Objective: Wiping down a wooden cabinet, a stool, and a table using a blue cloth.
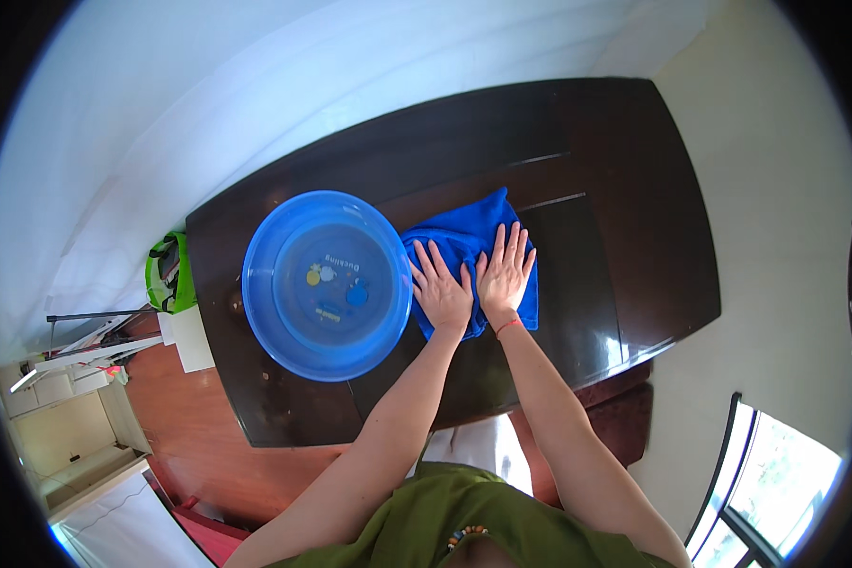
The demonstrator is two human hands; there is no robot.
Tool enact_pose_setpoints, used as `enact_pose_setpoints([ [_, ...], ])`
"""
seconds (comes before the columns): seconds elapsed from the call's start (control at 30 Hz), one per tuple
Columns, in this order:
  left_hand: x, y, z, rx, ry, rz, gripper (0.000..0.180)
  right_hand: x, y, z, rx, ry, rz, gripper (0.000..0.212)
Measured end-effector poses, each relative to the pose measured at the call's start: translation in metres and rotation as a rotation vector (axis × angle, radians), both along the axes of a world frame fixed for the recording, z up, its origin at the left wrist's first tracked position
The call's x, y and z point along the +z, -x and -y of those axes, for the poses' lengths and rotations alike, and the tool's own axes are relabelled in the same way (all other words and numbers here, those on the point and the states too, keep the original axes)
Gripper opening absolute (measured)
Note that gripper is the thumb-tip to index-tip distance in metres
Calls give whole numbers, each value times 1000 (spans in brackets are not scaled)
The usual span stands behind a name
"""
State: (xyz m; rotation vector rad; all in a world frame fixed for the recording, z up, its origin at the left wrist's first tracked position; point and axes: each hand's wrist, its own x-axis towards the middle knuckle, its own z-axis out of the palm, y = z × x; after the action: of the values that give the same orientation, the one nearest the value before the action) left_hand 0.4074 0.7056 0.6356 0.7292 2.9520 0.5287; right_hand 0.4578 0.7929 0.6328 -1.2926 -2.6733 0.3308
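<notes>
A blue cloth [478,220] lies rumpled on a dark brown table [667,208]. Both of my hands press on it with palms down. My left hand [443,295] rests on its left part, fingers stretched out and slightly spread, close to the rim of a blue plastic basin [261,284]. Beside it, my right hand [505,276] lies flat on the right part, fingers extended, with a thin red string at the wrist. The basin stands left of the cloth, printed with small duck pictures on its bottom; whether it holds water I cannot tell for sure.
A bright green bag [182,275] with things in it sits past the table's left end, above a white box-like piece [191,339]. A pale wall runs along the far side. A dark red seat [625,412] is under the near right edge, and a window [776,483] is at lower right.
</notes>
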Motion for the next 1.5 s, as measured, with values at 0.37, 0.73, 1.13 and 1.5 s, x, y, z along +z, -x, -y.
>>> enact_pose_setpoints([
  [0.37,-8,128,-133,241,-18,-61,75,-18,142,-125,-37,-134,4,64],
  [0.73,-21,206,-201,24,-107,-190,72,-30,189,-230,32,-232,-50,63],
  [1.13,-6,82,-139,-389,-160,-79,66,-9,45,-151,118,-145,-25,57],
  [1.5,5,-147,-46,-616,22,187,77,14,-219,-47,-30,147,96,70],
])
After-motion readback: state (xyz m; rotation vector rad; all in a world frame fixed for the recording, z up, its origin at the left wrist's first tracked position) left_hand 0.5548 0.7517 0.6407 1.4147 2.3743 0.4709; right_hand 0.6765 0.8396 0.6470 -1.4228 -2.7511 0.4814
